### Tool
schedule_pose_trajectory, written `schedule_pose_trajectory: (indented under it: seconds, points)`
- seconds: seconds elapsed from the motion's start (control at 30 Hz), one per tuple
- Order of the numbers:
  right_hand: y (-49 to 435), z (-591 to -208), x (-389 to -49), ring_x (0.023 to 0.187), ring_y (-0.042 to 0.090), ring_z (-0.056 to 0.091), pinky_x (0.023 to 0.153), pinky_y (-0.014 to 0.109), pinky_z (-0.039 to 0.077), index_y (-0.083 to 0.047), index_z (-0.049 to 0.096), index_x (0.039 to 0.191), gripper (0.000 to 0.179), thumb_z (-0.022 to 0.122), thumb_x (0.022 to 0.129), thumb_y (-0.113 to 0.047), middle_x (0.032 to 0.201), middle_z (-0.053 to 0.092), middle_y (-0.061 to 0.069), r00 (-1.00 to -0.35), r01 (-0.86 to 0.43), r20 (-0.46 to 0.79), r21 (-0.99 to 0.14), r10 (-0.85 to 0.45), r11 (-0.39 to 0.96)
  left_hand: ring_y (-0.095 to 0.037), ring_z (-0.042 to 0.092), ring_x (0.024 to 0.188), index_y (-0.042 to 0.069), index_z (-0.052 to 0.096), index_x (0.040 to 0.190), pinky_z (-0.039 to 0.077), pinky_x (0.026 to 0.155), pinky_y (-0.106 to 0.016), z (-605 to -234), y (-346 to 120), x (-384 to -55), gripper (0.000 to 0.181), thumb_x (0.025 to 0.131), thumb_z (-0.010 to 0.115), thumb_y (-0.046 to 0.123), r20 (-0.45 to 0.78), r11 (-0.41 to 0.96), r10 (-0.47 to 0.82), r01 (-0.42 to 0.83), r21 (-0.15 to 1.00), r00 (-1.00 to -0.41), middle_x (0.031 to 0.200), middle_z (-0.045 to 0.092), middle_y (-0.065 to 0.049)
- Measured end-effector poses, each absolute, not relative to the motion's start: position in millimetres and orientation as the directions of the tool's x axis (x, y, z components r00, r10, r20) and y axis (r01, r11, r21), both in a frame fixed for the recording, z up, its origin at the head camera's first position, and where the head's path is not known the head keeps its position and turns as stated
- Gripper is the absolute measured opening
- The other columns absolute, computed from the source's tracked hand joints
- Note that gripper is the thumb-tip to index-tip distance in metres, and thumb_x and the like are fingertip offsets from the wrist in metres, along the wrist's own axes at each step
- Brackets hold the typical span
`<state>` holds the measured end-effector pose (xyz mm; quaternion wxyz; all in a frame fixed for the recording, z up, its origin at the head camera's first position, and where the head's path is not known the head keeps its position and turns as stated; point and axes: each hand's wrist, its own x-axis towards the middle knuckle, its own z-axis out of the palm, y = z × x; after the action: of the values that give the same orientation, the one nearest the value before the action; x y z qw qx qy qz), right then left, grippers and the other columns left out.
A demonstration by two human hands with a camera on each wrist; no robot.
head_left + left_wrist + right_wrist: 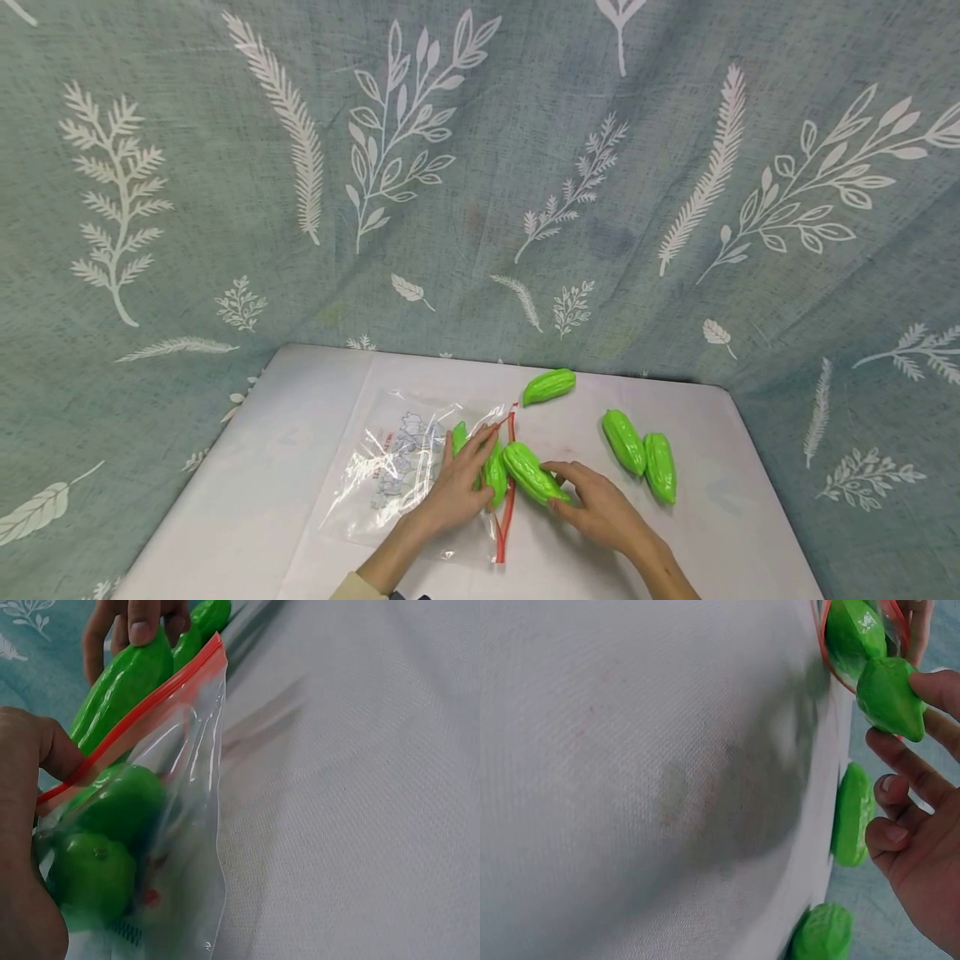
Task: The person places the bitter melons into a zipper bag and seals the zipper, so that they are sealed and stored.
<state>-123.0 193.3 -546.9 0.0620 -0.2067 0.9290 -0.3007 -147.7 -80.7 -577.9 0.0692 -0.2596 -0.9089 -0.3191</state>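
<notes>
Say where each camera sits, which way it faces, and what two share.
Head: worn on the head, facing forward and down at the table, bag and gourds; left hand and right hand show, with forearms.
Left wrist: on that wrist, facing the bag; left hand at left, right hand at top.
Right wrist: on that wrist, facing across the table; right hand at right, part of left hand at top.
Shared: both wrist views show the gripped gourd by the bag.

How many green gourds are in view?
6: two gourds in the bag, one pinched by the right hand, one at the back, two side by side at the right. The left hand may hide more.
</notes>
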Motion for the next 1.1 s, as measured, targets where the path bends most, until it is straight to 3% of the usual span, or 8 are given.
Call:
schedule_pose_trajectory:
  seconds: [0.77, 1.1]
  points:
    - [183.6, -547.2, -124.2, 0.103, 0.015, 0.065, 0.082, 0.038, 0.055, -0.031, 0.053, 0.142, 0.053, 0.07, 0.093, -0.042, 0.115, 0.066, -0.011, -0.904, -0.367, 0.036, -0.574, -0.426, 0.732, -0.031, 0.027, 0.151, 0.001, 0.027, 0.157, 0.006, 0.117, -0.071, -577.7, -78.6, -144.6, 0.094, 0.077, 0.07, 0.026, 0.311, 0.695, 0.428, 0.529, 0.487, -0.849, 0.166, 0.023, -0.011]
    - [177.0, -546.7, -128.5, 0.101, 0.013, 0.065, 0.083, 0.04, 0.055, -0.029, 0.052, 0.142, 0.054, 0.068, 0.093, -0.046, 0.112, 0.067, -0.011, -0.905, -0.359, 0.014, -0.561, -0.425, 0.746, -0.032, 0.028, 0.15, 0.002, 0.025, 0.158, 0.001, 0.118, -0.068, -576.8, -77.7, -145.6, 0.095, 0.076, 0.069, 0.024, 0.31, 0.691, 0.431, 0.531, 0.49, -0.847, 0.166, 0.023, -0.011]
